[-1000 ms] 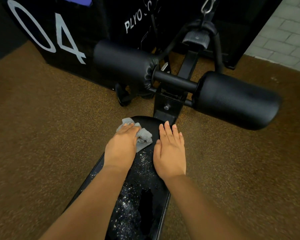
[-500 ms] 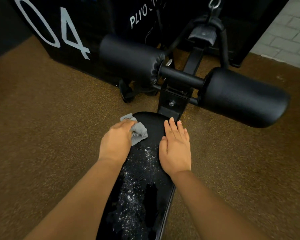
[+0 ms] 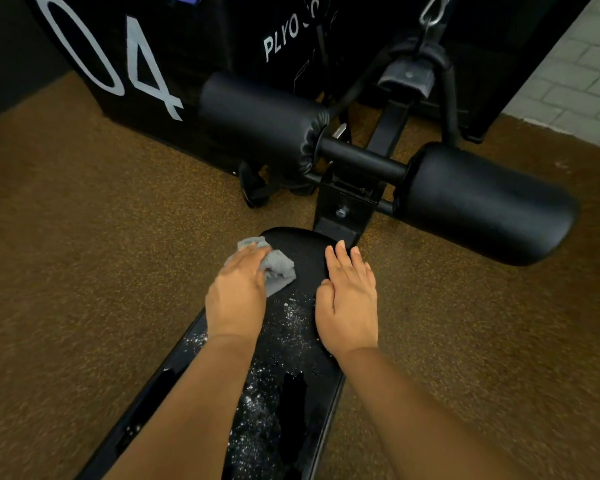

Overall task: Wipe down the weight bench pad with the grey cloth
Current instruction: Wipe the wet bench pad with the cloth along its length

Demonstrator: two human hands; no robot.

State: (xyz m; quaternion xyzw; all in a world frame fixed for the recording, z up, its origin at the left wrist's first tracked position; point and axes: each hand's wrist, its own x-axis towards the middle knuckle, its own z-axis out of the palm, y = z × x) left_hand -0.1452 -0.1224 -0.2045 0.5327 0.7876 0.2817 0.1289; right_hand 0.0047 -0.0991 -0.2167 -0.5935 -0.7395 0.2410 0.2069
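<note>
The black bench pad (image 3: 300, 251) runs from the bottom of the view up to its rounded far end. White specks and wet marks cover its middle. My left hand (image 3: 238, 292) presses the crumpled grey cloth (image 3: 278, 268) onto the pad's far left part. My right hand (image 3: 349, 299) lies flat, fingers together, on the pad's right edge and holds nothing.
Two black foam rollers (image 3: 482, 202) sit on a crossbar just beyond the pad's end. A black plyo box (image 3: 146, 64) marked 04 stands behind on the left. Brown speckled rubber floor (image 3: 84, 271) surrounds the bench. Pale tiles (image 3: 582, 81) show at the top right.
Both hands stay at the pad's far end. The left hand and cloth have shifted slightly across the left side of the pad. The camera has moved a little.
</note>
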